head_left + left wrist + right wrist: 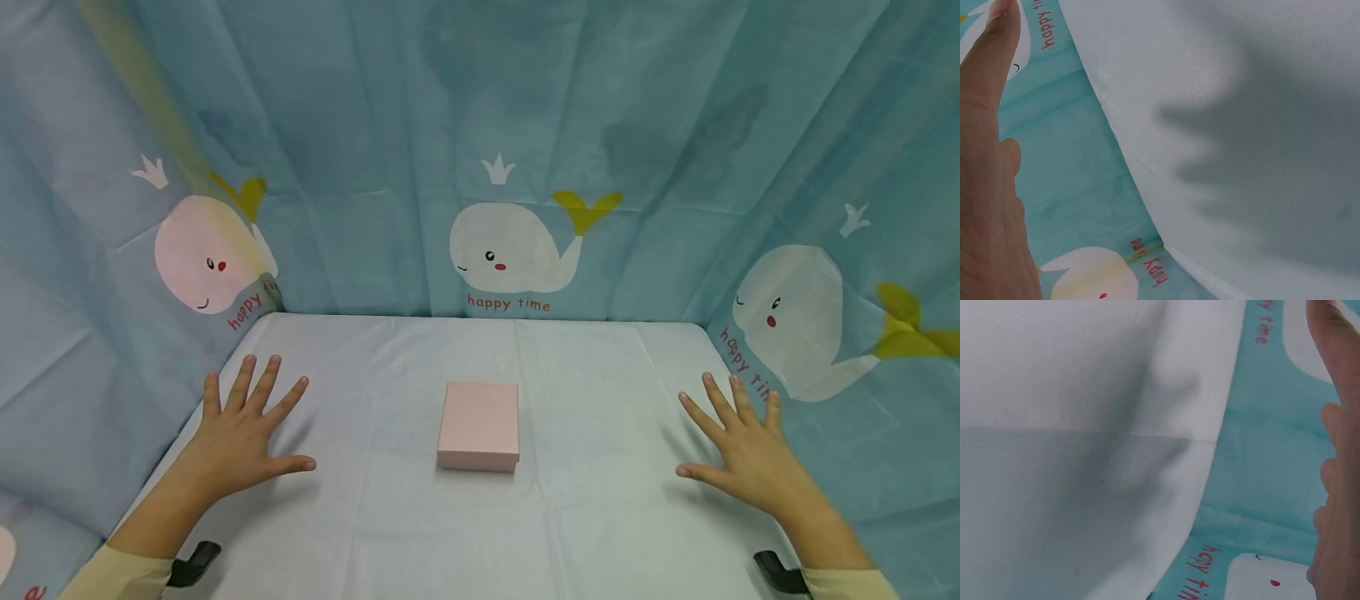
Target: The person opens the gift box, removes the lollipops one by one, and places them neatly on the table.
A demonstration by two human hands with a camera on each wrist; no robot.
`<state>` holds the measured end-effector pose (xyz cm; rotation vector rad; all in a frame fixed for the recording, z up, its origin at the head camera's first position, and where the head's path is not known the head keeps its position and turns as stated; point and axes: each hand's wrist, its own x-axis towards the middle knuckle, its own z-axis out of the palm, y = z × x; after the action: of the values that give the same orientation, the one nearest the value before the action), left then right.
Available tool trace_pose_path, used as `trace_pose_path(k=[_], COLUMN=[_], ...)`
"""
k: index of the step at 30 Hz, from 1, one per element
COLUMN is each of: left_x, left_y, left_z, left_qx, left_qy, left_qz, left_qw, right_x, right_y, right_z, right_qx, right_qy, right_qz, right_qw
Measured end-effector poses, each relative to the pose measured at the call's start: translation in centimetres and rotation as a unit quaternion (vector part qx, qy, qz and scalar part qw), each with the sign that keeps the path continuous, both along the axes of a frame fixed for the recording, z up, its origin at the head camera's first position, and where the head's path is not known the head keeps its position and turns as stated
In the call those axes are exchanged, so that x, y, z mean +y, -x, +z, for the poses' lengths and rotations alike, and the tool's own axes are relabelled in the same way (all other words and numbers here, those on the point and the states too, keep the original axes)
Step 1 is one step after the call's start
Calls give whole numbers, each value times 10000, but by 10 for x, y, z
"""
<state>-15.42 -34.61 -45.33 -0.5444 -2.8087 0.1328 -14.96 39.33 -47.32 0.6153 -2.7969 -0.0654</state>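
A pink lidded box (pixel 478 419) sits near the middle of the white table, its lid on. To its left, my left hand (pixel 240 437) hovers over the table with fingers spread wide and nothing held. My right hand (pixel 746 450) is likewise spread in the air on the right side, holding nothing and well apart from the box. In the left wrist view, the left hand (pixel 991 181) runs along the left edge, its shadow on the cloth. The right wrist view shows the right hand (pixel 1341 469) at the right edge, also above a shadow.
A white cloth (pixel 405 533) covers the table. Blue curtains (pixel 360 242) printed with whales, crowns and "happy time" stand along the back and both sides. Black straps (pixel 193 564) show at the wrists beside light yellow sleeves (pixel 123 575).
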Motion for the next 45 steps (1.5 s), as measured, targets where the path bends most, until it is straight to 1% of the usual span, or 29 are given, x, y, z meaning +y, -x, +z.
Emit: trace_pose_path(k=[7,11,15,21,28,35,39,45], left_x=[3,3,4,9,12,19,24,33], left_y=[3,3,6,9,10,11,10,10], left_z=[1,1,2,3,1,3,5,3], left_qx=[-79,-78,-36,57,55,114,146,192], left_qy=[9,50,112,192,279,321,298,290], left_qz=[4,14,-37,-143,-146,-184,-219,-288], left_qw=[10000,10000,9999,9997,9995,9993,9992,9990], right_x=[-3,-8,-14,-24,-32,-39,-47,-62], right_y=[7,11,11,14,15,16,17,18], right_z=[1,1,1,3,1,0,0,1], right_qx=[68,105,123,281,348,352,341,308], right_qy=[-7,-109,-104,15,48,119,206,330], right_qz=[-52,-56,-89,-40,-25,-36,-15,21], right_qw=[10000,9999,9998,9996,9994,9993,9992,9990])
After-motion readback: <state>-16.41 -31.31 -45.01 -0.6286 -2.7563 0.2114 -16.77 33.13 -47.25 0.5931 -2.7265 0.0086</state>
